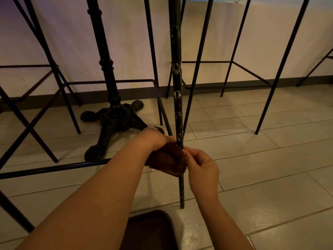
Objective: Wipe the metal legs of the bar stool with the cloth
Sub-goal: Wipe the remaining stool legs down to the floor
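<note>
Cloth [166,159] around stool leg [177,98], gripped between left hand [155,139], right hand [201,165]

Two bare hands [155,139], one brown cloth [166,159], one ornate black cast-iron table pedestal [111,98], one dark brown tray [149,230].

The scene is dim and warm-toned, with a purple cast on the wall [54,42] toward ten o'clock and yellower light toward two o'clock. The floor tiles [252,177] carry a soft sheen. Wide-angle distortion bows straight lines near the edges, and detail is soft throughout.
</note>
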Demonstrator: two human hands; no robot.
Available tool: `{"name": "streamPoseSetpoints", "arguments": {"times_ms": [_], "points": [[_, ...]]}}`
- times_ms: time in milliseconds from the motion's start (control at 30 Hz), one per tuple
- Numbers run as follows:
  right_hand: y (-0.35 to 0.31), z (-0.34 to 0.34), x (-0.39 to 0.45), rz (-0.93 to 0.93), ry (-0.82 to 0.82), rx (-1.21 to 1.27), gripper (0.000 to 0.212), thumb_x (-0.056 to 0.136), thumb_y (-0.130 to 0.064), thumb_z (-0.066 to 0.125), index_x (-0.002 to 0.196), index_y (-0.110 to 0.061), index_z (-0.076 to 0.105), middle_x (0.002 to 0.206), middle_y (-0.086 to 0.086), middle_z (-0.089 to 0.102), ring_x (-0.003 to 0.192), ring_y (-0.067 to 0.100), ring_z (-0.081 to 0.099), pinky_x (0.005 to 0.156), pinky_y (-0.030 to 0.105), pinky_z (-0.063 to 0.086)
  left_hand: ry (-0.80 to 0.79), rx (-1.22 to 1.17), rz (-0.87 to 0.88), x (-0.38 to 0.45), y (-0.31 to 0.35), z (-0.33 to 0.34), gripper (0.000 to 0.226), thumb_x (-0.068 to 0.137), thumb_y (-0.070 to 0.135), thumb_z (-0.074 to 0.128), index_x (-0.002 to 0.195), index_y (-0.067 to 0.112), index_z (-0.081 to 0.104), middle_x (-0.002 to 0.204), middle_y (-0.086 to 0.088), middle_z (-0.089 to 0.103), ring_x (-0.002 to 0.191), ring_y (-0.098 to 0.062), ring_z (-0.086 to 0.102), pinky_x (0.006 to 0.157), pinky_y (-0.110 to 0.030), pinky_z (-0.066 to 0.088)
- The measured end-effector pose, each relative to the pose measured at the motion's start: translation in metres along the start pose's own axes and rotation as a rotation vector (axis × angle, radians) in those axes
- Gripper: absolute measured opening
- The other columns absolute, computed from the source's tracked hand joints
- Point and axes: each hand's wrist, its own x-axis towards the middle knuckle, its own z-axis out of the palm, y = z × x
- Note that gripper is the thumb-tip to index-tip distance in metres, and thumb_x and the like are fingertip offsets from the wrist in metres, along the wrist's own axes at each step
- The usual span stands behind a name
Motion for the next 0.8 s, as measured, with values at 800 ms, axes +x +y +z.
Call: {"name": "streamPoseSetpoints", "arguments": {"times_ms": [800], "points": [[-0.004,-0.005,-0.006,0.053,-0.055,-0.096,0.021,0.09,-0.018,0.062,0.101,-0.032,0.073,0.092,-0.022,0.072,0.091,-0.009,0.064,0.074,0.005,0.048,0.402,0.365,0.547,-0.055,-0.048,0.027,0.025,0.092,0.036,0.048,0.114,0.033,0.06,0.103,0.004,0.067,0.096,-0.016,0.057,0.081,-0.034,0.05]]}}
